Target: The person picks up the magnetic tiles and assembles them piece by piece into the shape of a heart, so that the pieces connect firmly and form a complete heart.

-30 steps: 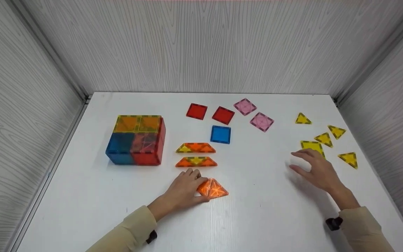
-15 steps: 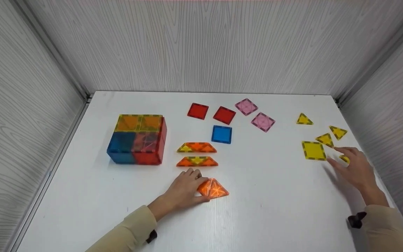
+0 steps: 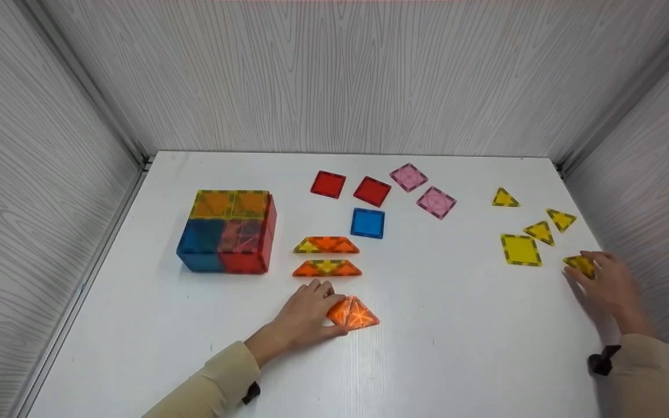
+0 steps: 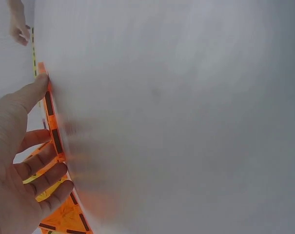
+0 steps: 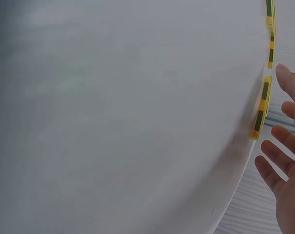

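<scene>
My left hand (image 3: 308,313) grips joined orange triangle magnetic tiles (image 3: 360,315) near the middle front of the white table; its fingers cover part of them. In the left wrist view, the thumb (image 4: 40,80) lies against an orange tile's edge (image 4: 56,134). At the right edge, my right hand (image 3: 612,284) is spread around a yellow triangle tile (image 3: 579,266), thumb on the near side and index finger on the far side. In the right wrist view, the thumb looks apart from the yellow tile edge (image 5: 262,108).
A box of coloured tiles (image 3: 227,232) stands left. Two orange-yellow strips (image 3: 326,245) (image 3: 327,268) lie beside it. Behind are red (image 3: 328,184), blue (image 3: 367,223) and pink (image 3: 436,202) squares. A yellow square (image 3: 521,249) and yellow triangles (image 3: 539,233) lie right. Walls enclose the table.
My right hand has moved right, from over the yellow square to the yellow triangle near the table's right edge. The left hand has stayed on the orange tiles.
</scene>
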`<state>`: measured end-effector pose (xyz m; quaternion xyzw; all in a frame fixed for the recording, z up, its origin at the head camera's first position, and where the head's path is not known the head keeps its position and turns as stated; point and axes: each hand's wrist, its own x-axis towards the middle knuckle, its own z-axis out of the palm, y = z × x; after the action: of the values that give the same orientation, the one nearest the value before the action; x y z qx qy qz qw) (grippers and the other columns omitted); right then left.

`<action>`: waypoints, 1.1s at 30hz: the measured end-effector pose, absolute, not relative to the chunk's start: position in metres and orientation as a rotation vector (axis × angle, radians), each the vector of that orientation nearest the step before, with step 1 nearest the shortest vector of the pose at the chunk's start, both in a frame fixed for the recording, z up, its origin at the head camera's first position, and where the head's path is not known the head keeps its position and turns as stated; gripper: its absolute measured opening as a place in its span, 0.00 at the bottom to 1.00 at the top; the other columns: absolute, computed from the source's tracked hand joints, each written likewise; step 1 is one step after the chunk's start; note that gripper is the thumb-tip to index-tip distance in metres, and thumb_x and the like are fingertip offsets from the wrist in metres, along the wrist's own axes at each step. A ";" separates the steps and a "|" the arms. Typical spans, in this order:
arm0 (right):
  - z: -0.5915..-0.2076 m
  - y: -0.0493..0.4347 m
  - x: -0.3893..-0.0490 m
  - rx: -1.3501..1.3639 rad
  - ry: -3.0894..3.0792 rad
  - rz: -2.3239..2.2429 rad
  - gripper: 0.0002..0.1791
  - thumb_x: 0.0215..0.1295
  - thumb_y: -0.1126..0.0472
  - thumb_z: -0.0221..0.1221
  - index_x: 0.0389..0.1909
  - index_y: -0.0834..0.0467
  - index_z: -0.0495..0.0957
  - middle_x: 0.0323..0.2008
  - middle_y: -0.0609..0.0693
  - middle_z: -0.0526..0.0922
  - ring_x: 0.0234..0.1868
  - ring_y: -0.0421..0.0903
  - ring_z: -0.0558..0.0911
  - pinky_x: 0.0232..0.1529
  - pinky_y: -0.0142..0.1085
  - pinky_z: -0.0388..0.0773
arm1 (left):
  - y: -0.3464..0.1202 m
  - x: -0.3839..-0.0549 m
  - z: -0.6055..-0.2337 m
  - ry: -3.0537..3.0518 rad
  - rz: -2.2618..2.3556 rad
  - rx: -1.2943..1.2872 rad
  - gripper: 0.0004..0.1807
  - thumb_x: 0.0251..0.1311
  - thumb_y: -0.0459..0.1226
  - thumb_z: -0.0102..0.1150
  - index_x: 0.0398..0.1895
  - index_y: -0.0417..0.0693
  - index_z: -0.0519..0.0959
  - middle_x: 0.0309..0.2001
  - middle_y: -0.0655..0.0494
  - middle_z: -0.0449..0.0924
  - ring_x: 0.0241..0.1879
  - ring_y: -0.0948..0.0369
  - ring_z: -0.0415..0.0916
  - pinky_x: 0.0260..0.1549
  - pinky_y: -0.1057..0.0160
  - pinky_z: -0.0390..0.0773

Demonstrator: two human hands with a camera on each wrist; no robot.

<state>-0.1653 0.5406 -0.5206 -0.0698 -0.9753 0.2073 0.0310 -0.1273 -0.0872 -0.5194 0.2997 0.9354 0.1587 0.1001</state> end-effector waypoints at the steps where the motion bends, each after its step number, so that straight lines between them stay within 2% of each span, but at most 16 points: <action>1: -0.521 0.542 -0.166 -0.234 -3.019 0.635 0.38 0.77 0.45 0.59 0.71 0.73 0.68 0.67 0.81 0.66 0.61 0.77 0.69 0.59 0.73 0.69 | -0.087 -0.127 -0.519 2.763 0.471 0.884 0.38 0.65 0.65 0.63 0.70 0.54 0.78 0.61 0.50 0.77 0.60 0.52 0.71 0.64 0.48 0.78; 5: -0.521 0.546 -0.167 -0.292 -3.066 0.623 0.39 0.77 0.45 0.59 0.72 0.73 0.66 0.67 0.81 0.66 0.56 0.72 0.71 0.56 0.68 0.73 | -0.088 -0.127 -0.518 2.759 0.477 0.878 0.38 0.65 0.65 0.64 0.70 0.54 0.78 0.61 0.50 0.77 0.60 0.53 0.71 0.65 0.48 0.78; 11: -0.518 0.546 -0.172 -0.322 -3.117 0.611 0.41 0.77 0.41 0.58 0.72 0.71 0.67 0.67 0.78 0.68 0.55 0.70 0.71 0.57 0.66 0.73 | -0.087 -0.128 -0.519 2.768 0.473 0.893 0.37 0.65 0.64 0.65 0.69 0.54 0.79 0.60 0.50 0.78 0.59 0.53 0.72 0.63 0.49 0.78; 14: -0.517 0.546 -0.173 -0.316 -3.124 0.616 0.39 0.77 0.41 0.58 0.71 0.70 0.70 0.66 0.77 0.70 0.54 0.68 0.72 0.53 0.63 0.75 | -0.087 -0.128 -0.520 2.769 0.472 0.888 0.37 0.65 0.65 0.64 0.70 0.55 0.78 0.61 0.50 0.78 0.60 0.53 0.72 0.64 0.49 0.78; 19: -0.517 0.544 -0.174 -0.237 -3.102 0.590 0.34 0.77 0.44 0.59 0.67 0.69 0.75 0.61 0.76 0.74 0.49 0.65 0.74 0.43 0.51 0.76 | -0.087 -0.127 -0.520 2.772 0.473 0.886 0.37 0.65 0.65 0.64 0.69 0.55 0.78 0.59 0.51 0.78 0.59 0.54 0.71 0.64 0.48 0.78; 22: -0.518 0.543 -0.173 -0.197 -3.077 0.582 0.32 0.77 0.45 0.61 0.64 0.69 0.78 0.57 0.75 0.77 0.45 0.61 0.74 0.36 0.40 0.72 | -0.087 -0.127 -0.519 2.770 0.477 0.888 0.37 0.65 0.65 0.64 0.69 0.55 0.79 0.58 0.51 0.78 0.58 0.54 0.71 0.63 0.48 0.78; 25: -0.518 0.541 -0.170 -0.177 -3.057 0.593 0.30 0.75 0.46 0.63 0.62 0.69 0.79 0.53 0.73 0.80 0.43 0.59 0.74 0.34 0.34 0.68 | -0.087 -0.126 -0.519 2.765 0.482 0.884 0.37 0.64 0.65 0.64 0.70 0.55 0.79 0.58 0.51 0.78 0.59 0.54 0.71 0.63 0.48 0.78; 29: -0.517 0.539 -0.166 -0.163 -3.036 0.642 0.30 0.74 0.47 0.65 0.62 0.70 0.80 0.53 0.72 0.79 0.45 0.61 0.75 0.34 0.31 0.69 | -0.087 -0.127 -0.520 2.763 0.486 0.880 0.37 0.65 0.65 0.64 0.70 0.55 0.78 0.59 0.51 0.78 0.60 0.53 0.71 0.65 0.47 0.77; 33: -0.512 0.534 -0.163 -0.153 -3.009 0.683 0.31 0.73 0.47 0.66 0.62 0.70 0.79 0.59 0.75 0.77 0.51 0.68 0.78 0.36 0.28 0.71 | -0.087 -0.127 -0.520 2.764 0.487 0.889 0.37 0.65 0.65 0.64 0.70 0.55 0.78 0.59 0.51 0.78 0.60 0.53 0.71 0.65 0.47 0.77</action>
<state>-0.1628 0.5342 -0.5117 -0.0495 -0.9737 0.2211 0.0262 -0.1272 -0.0874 -0.5200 0.3005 0.9343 0.1645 0.0989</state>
